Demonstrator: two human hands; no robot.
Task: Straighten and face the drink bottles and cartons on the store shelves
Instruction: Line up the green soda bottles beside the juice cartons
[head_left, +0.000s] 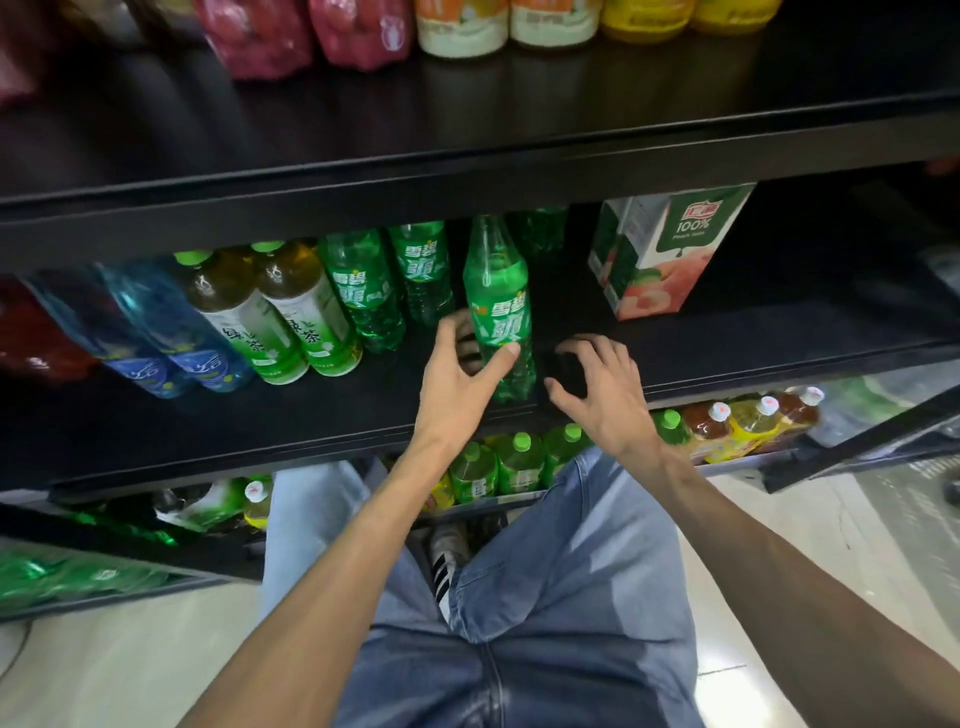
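Observation:
A green soda bottle (497, 291) stands upright near the front of the middle shelf (218, 431), label facing me. My left hand (460, 379) grips its lower half, thumb across the front and fingers behind it. My right hand (602, 387) hovers just right of the bottle with fingers loosely curled and holds nothing. Two more green soda bottles (363, 291) stand in a row to the left. A peach juice carton (660, 249) stands at the right, turned at an angle.
Green tea bottles (270, 317) and blue water bottles (156, 332) fill the left of the middle shelf. Red, orange and yellow drinks (462, 26) line the upper shelf. Green-capped bottles (519, 462) sit on the lower shelf by my knees.

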